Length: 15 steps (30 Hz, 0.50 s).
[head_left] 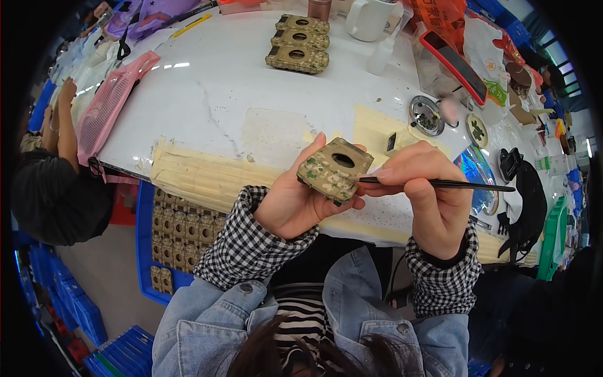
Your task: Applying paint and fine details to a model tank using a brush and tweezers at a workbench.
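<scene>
My left hand (292, 200) is closed around a small camouflage toy tank hull (328, 179), tilted so that its top with the oval hole faces up. Between the thumb and fingers of my right hand (433, 191) is a thin black paintbrush (468, 185). Its tip meets the hull's mottled green and tan surface, or hovers just over it; I cannot tell which. Three similar tank hulls (298, 39) stand in a row at the far middle of the white table (207, 94). To the right of my hands lie a round metal dish (428, 115) with dark green paint and a round paint-stained lid (477, 130).
Yellowish tape (195, 176) covers the table's front edge. A blue tray (146, 251) with many tank hulls is below left. A red-cased phone (453, 68) leans on a clear box; a white mug (369, 20) and a pink mesh basket (116, 103) stand farther off. Another person's arm (66, 125) is at left.
</scene>
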{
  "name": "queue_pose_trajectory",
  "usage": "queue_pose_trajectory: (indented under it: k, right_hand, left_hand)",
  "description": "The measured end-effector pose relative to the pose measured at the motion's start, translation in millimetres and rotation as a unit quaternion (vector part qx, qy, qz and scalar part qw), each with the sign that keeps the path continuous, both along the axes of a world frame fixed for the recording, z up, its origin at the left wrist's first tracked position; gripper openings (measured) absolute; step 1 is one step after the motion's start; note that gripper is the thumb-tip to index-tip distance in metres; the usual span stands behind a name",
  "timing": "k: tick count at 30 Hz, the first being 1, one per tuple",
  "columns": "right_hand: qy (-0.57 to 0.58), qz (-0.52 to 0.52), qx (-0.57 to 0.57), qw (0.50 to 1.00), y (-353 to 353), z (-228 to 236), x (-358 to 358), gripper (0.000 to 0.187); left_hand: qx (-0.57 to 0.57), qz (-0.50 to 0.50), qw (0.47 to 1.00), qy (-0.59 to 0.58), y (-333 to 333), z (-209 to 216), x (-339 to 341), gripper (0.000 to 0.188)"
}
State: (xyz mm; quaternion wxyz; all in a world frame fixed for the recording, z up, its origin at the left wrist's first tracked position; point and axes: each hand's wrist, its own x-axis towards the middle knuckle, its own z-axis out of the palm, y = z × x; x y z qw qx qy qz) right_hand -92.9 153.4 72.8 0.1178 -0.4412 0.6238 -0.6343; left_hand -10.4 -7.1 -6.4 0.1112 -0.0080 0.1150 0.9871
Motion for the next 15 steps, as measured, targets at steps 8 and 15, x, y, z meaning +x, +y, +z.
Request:
queue_pose_trajectory:
  k: [8, 15]
  right_hand:
    - [0.012, 0.009, 0.007, 1.0, 0.2, 0.7, -1.6, 0.014]
    - [0.012, 0.013, 0.006, 1.0, -0.6, 0.8, -1.4, 0.014]
  left_hand:
    - [0.015, -0.003, 1.0, 0.005, 0.4, 0.3, -0.4, 0.059]
    - [0.014, -0.005, 1.0, 0.006, 0.4, 1.5, 0.0, 0.06]
